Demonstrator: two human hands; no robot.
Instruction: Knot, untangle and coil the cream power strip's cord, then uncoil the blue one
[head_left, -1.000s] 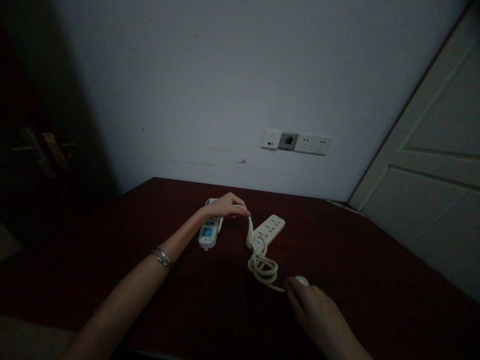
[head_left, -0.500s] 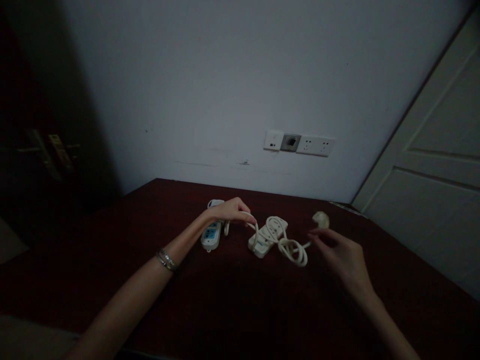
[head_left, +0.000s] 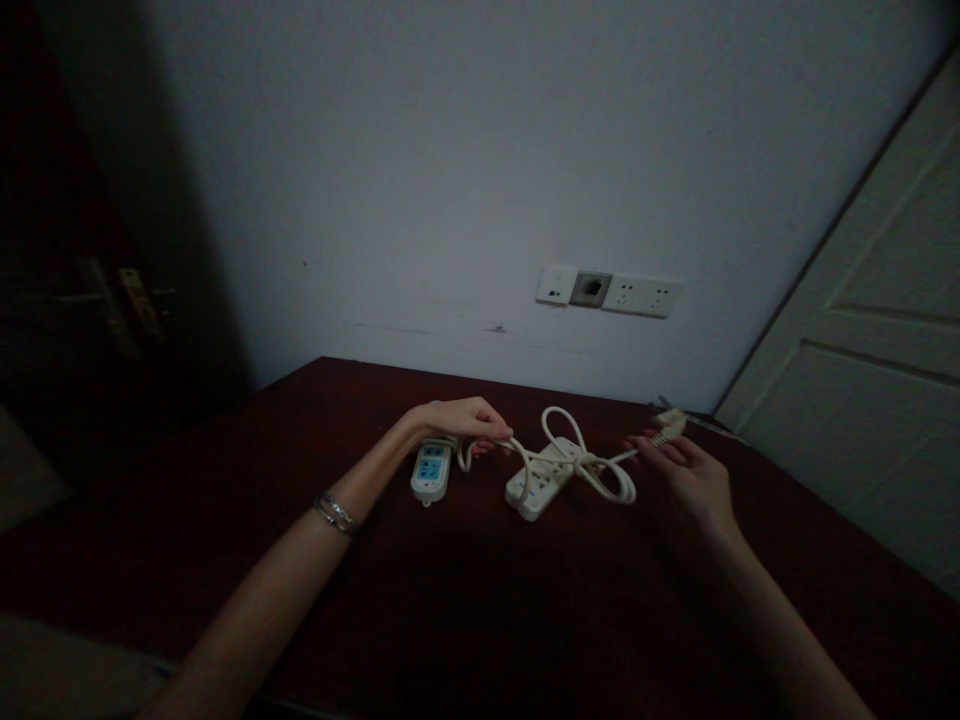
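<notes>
A white cord (head_left: 616,488), looped and knotted in the middle, runs between my two hands. My left hand (head_left: 474,421) is closed, pinching the cord on its left side. My right hand (head_left: 686,475) is closed on the cord close to its plug (head_left: 673,420), which sticks out beyond the fingers. Under the loops lies a white power strip (head_left: 534,498), set at a slant on the table. Another power strip with blue socket faces (head_left: 430,472) lies below my left wrist, its far end hidden by that hand.
The dark red table (head_left: 450,600) meets a pale wall (head_left: 420,200) at the back. Wall sockets (head_left: 641,296) sit above the table. On the right stands a white panelled door (head_left: 870,330); a dark door with a handle (head_left: 139,300) is at the left.
My right hand has gripped the cord near the plug and lifted it. The knotted loops have risen and opened out, one loop standing up. My left hand keeps its pinch on the cord.
</notes>
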